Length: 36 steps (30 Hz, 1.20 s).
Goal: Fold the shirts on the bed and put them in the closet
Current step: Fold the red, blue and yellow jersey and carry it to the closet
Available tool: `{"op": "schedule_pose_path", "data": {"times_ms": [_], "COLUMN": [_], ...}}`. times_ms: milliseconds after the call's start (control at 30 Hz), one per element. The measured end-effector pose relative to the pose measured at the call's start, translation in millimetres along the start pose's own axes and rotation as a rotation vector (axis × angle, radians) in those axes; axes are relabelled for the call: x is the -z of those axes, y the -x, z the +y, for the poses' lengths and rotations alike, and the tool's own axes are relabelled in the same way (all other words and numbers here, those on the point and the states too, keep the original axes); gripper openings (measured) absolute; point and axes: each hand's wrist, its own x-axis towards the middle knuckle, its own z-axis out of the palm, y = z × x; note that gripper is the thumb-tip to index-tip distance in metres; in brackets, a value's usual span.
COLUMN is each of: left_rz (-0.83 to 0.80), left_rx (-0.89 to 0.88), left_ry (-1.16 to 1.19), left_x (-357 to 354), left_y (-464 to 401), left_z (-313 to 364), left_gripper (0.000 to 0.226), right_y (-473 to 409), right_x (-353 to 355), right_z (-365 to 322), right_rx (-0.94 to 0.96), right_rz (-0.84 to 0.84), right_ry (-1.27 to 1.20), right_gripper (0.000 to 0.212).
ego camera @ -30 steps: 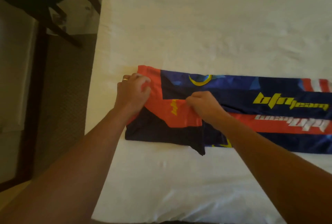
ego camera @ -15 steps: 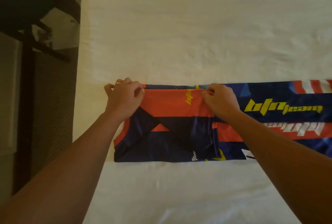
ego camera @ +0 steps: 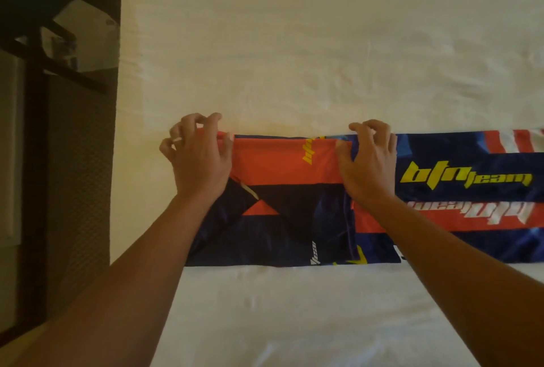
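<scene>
A navy, orange and blue sports shirt (ego camera: pixel 294 219) with yellow "btn team" lettering lies as a long folded strip across the white bed (ego camera: pixel 323 43). Its left end is folded over, showing an orange band on top. My left hand (ego camera: pixel 200 157) rests on the far left corner of that fold, thumb on the orange cloth and fingers spread and lifted over the far edge. My right hand (ego camera: pixel 368 157) rests on the fold's far right corner in the same way. Neither hand plainly pinches the cloth.
The bed's left edge runs down the left of the view, with a dark wooden chair or frame (ego camera: pixel 35 43) and carpeted floor (ego camera: pixel 79 175) beside it. White sheet stretches beyond and in front of the shirt. The shirt's right end runs out of view.
The folded orange flap has been carried to the far edge of the strip and laid flat. Both hands' fingers have loosened from a tight pinch and spread apart.
</scene>
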Motion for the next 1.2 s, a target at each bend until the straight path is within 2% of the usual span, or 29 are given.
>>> {"op": "schedule_pose_path", "data": {"times_ms": [67,167,300,500,667,833,1033,1200], "left_rz": [-0.018,-0.184,-0.332,-0.307,-0.246,-0.225,-0.406,-0.444], "left_rx": [-0.113,-0.354,-0.273,-0.234,-0.262,-0.373,-0.501,-0.574], "left_ry": [0.026,-0.108,-0.232,-0.250,-0.196,-0.048,0.029,0.087], "left_x": [-6,-26,-41,-36,-36,-59,-97,-121], "left_y": [17,43,41,48,86,129,172,200], "left_z": [10,18,12,28,87,191,310,387], "left_gripper": [0.039,0.056,0.074,0.074,0.064,0.043,0.032,0.038], "right_y": [23,50,46,29,25,8,-23,-52], "right_x": [-5,-18,-25,-4,35,93,158,191], "right_z": [-3,-1,13,35,58,134,228,287], "right_rx": [0.168,0.374,0.435,0.587,0.438,0.388,0.281,0.212], "right_rz": [-0.003,-0.160,-0.344,-0.439,-0.378,-0.309,-0.279,-0.129], "right_ry": [0.071,0.237,0.442,0.422,0.305,0.342,0.481,0.475], "right_gripper": [0.038,0.054,0.074,0.081,0.073,0.045,0.041,0.028]}}
